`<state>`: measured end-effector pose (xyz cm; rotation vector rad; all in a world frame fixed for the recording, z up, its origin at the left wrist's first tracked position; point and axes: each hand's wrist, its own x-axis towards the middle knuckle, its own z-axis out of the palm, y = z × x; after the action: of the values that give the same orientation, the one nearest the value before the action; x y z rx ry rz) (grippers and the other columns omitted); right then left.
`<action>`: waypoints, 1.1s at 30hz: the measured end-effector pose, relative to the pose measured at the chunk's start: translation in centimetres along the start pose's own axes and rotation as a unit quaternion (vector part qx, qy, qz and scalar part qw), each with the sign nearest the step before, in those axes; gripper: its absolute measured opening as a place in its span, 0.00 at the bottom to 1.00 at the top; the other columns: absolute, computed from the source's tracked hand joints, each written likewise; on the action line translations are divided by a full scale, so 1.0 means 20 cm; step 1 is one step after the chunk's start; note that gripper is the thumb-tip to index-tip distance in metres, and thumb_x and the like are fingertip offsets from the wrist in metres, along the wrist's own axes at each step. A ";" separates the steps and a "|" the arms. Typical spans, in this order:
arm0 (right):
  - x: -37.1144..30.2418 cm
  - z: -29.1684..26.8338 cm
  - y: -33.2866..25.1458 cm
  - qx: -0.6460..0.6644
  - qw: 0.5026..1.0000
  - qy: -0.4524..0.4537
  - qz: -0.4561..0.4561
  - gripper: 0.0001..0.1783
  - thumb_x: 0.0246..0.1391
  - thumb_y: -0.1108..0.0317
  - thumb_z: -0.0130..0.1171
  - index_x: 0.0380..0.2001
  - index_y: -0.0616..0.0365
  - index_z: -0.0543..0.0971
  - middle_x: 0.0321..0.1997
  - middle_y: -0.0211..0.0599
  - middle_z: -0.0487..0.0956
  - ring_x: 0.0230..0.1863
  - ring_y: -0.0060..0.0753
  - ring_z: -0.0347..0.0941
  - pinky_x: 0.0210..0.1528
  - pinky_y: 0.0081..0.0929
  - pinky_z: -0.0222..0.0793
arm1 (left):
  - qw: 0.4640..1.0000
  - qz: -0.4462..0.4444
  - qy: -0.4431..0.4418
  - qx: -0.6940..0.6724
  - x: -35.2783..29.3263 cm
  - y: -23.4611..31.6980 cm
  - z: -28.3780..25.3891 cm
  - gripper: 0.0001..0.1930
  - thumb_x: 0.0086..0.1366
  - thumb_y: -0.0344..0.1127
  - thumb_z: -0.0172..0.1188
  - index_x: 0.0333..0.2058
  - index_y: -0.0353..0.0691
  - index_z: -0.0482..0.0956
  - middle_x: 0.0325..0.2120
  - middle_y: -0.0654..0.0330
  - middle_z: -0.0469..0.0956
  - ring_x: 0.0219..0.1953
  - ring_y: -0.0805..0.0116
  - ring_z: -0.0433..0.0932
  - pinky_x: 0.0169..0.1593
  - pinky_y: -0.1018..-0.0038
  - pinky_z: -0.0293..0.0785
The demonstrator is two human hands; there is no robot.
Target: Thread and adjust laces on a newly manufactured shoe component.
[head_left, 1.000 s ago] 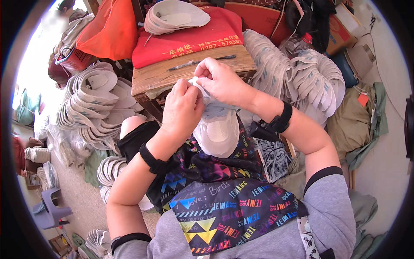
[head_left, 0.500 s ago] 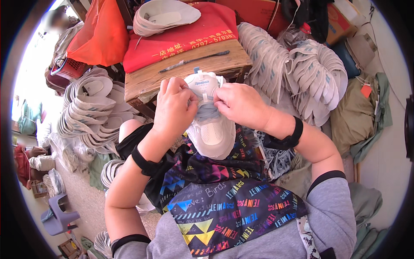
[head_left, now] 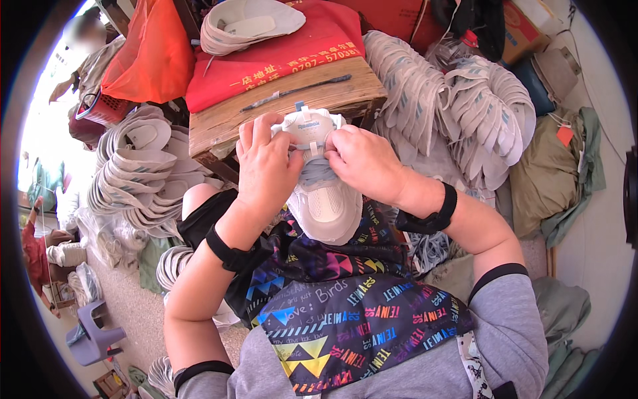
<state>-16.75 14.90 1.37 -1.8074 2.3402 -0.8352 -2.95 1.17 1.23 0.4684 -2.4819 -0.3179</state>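
A white sneaker upper (head_left: 325,216) with a pale mesh toe sits between my hands above my lap, its toe toward me and its tongue toward the bench. A flat grey-blue shoelace (head_left: 318,171) crosses its throat in several rows, and one strand runs across the tongue higher up. My left hand (head_left: 266,156) is closed at the left eyelet edge, thumb and fingers pinching the shoelace. At the right eyelet edge my right hand (head_left: 362,159) pinches the lace too. The fingers partly hide the lace ends.
Beyond the shoe stands a wooden bench (head_left: 286,100) with a dark cord (head_left: 296,92), a red cloth bag (head_left: 266,66) and stacked uppers (head_left: 249,26). More nested uppers lie left (head_left: 136,166) and right (head_left: 488,113). Loose grey-blue laces (head_left: 428,253) hang by my right forearm. Other people are at far left.
Both hands have shifted slightly left with the shoe. A lace strand now shows across the tongue between my fingers. At the far left, a person in red has moved.
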 end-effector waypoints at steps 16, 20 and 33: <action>-0.02 0.00 -0.02 0.093 0.993 0.007 0.070 0.13 0.53 0.60 0.62 0.31 0.59 0.77 0.33 0.41 0.76 0.33 0.42 0.75 0.35 0.36 0.70 | 0.992 -0.060 -0.087 -0.072 0.00 -0.03 0.03 0.06 0.53 0.35 0.63 0.27 0.38 0.82 0.52 0.56 0.70 0.56 0.49 0.63 0.55 0.56 0.63; -0.03 0.00 -0.02 0.016 0.999 0.027 0.028 0.10 0.53 0.62 0.60 0.32 0.58 0.77 0.35 0.43 0.77 0.37 0.46 0.76 0.38 0.39 0.72 | 0.995 -0.062 -0.061 -0.048 0.02 -0.06 0.05 0.08 0.51 0.34 0.65 0.28 0.36 0.82 0.51 0.54 0.72 0.55 0.48 0.64 0.58 0.57 0.63; 0.01 0.06 -0.04 0.119 0.990 0.068 0.046 0.10 0.48 0.65 0.61 0.22 0.57 0.73 0.26 0.40 0.74 0.30 0.47 0.74 0.31 0.41 0.68 | 0.990 -0.082 -0.068 -0.098 0.01 -0.04 0.09 0.09 0.53 0.37 0.66 0.29 0.38 0.82 0.52 0.54 0.71 0.56 0.50 0.63 0.57 0.55 0.62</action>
<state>-15.61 14.15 0.86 -1.5815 2.2652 -1.1997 -3.98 0.65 -0.40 0.5860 -2.5140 -0.6724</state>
